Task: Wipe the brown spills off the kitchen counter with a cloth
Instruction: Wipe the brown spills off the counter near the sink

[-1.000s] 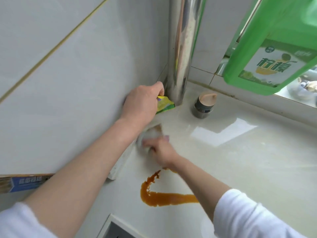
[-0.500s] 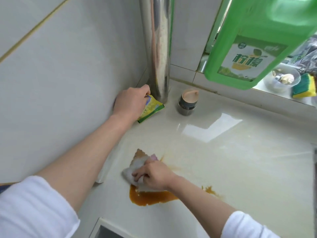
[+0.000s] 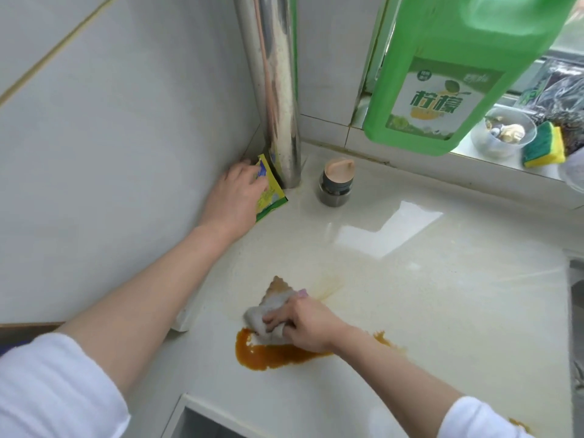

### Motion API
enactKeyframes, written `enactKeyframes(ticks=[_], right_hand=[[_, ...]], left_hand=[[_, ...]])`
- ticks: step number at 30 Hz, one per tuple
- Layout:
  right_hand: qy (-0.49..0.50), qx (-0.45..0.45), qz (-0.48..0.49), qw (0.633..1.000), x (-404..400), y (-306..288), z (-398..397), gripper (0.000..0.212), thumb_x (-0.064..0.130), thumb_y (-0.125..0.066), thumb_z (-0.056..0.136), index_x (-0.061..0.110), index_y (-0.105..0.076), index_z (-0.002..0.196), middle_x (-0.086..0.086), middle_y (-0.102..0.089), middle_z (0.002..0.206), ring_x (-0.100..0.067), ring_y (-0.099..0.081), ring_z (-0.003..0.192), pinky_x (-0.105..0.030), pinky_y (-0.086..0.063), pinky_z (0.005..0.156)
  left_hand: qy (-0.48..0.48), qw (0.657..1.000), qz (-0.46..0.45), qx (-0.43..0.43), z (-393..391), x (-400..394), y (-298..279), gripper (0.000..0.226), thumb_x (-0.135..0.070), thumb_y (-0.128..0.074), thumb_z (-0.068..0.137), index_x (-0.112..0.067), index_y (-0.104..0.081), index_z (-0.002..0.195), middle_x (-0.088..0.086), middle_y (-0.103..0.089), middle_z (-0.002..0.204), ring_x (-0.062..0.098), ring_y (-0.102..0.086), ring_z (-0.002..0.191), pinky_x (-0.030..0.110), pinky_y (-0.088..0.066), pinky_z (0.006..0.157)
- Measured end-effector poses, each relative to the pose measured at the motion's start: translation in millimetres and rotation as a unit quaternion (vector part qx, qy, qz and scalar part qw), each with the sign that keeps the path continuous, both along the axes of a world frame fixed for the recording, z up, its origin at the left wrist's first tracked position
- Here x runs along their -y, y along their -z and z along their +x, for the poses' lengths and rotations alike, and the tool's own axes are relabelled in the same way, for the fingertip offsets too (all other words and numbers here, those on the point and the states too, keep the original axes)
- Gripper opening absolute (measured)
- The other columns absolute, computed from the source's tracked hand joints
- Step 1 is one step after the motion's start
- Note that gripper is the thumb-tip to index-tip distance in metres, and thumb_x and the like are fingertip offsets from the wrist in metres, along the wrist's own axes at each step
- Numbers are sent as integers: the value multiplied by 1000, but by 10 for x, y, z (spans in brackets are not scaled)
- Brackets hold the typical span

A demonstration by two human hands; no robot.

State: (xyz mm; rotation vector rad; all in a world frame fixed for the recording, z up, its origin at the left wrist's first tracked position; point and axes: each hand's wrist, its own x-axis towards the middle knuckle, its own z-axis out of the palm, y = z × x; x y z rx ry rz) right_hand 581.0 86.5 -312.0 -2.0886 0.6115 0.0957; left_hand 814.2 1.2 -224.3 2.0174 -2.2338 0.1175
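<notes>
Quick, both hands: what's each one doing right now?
Left hand: fingers on the yellow packet; grip cannot be told.
Right hand: gripping the cloth.

white long sleeves (image 3: 53, 384) pushed up, bare forearms, no rings/watch on either hand

The right hand (image 3: 305, 324) covers the near part of the cloth (image 3: 271, 314), and its forearm hides a stretch of the brown spill (image 3: 271, 354) on the tabletop (image 3: 442, 311); the left hand (image 3: 232, 197) hides part of the yellow-green packet (image 3: 268, 192), whose print is too small to read; the green bottle (image 3: 458, 74) and the metal pipe (image 3: 275, 90) are cut off by the top edge; the bowl (image 3: 502, 134) holds things too blurred to tell; a small brown smear (image 3: 518, 425) is cut off behind the right sleeve (image 3: 480, 418).
</notes>
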Motion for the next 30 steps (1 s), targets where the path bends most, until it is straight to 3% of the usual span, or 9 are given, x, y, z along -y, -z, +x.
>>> enactKeyframes(ticks=[3, 6, 9, 13, 16, 20, 24, 27, 30], right_hand=[[230, 2, -39, 973, 509, 39, -430, 42, 11, -51, 74, 30, -77, 101, 13, -74, 109, -12, -67, 104, -30, -49, 98], [513, -36, -67, 855, 612, 118, -368, 47, 3, -53, 80, 24, -69, 119, 3, -64, 130, -22, -57, 123, -37, -38, 109], [336, 22, -30, 941, 122, 144, 209, 51, 10, -48, 75, 19, -67, 121, -1, -61, 135, -27, -54, 126, -35, -38, 110], [-24, -8, 12, 1000, -337, 49, 374, 43, 21, -50, 80, 28, -70, 117, 8, -63, 133, -24, -55, 118, -36, -44, 102], [46, -40, 11, 998, 37, 69, -8, 44, 32, -46, 70, 36, -73, 104, 10, -73, 110, -17, -65, 100, -36, -51, 92], [365, -18, -18, 931, 424, 101, -309, 46, 14, -50, 79, 36, -68, 115, 10, -71, 110, -19, -63, 97, -42, -52, 90], [193, -9, -83, 978, -167, 96, 36, 49, 9, -51, 86, 25, -60, 132, 8, -46, 149, -30, -47, 118, -49, -39, 105], [-50, -9, -13, 999, -559, 28, 72, 42, 14, -50, 85, 27, -69, 119, 10, -61, 134, -26, -49, 116, -47, -33, 109], [29, -79, 46, 995, -249, -41, -103, 40, 20, -53, 79, 37, -74, 108, 8, -73, 109, -20, -60, 101, -27, -43, 89]], left_hand=[[113, 993, -15, 21, 4, -144, 96, 30, 5, -60, 70, -14, -73, 88, 7, -69, 90, 33, -64, 87, 43, -46, 85], [126, 988, -26, 82, -40, -346, 163, 27, 6, -69, 69, -14, -76, 87, 8, -73, 100, 33, -64, 109, 47, -22, 117], [130, 987, -10, 92, -11, -494, 262, 31, 6, -60, 73, -12, -76, 92, 9, -73, 104, 34, -62, 117, 45, -13, 122], [91, 980, 172, -45, -81, -596, 319, 46, 1, -51, 87, -24, -69, 122, 2, -66, 130, 20, -60, 123, 38, -47, 100], [55, 943, 318, -75, -83, -632, 428, 60, -1, -41, 95, -34, -48, 145, -10, -36, 157, 12, -37, 143, 28, -32, 114], [13, 905, 421, -65, -132, -710, 559, 74, 6, -31, 93, -32, -23, 156, -9, -8, 165, 12, -13, 152, 29, -16, 122], [-19, 889, 453, -68, -192, -562, 482, 75, 6, -28, 92, -34, -26, 155, -8, -10, 165, 14, -15, 152, 29, -14, 122], [-11, 878, 475, -50, -171, -436, 410, 70, 2, -26, 94, -36, -31, 153, -8, -16, 164, 16, -20, 150, 34, -17, 122], [6, 874, 484, -43, -134, -409, 455, 70, 2, -26, 94, -37, -32, 153, -8, -17, 164, 14, -18, 151, 34, -15, 123]])
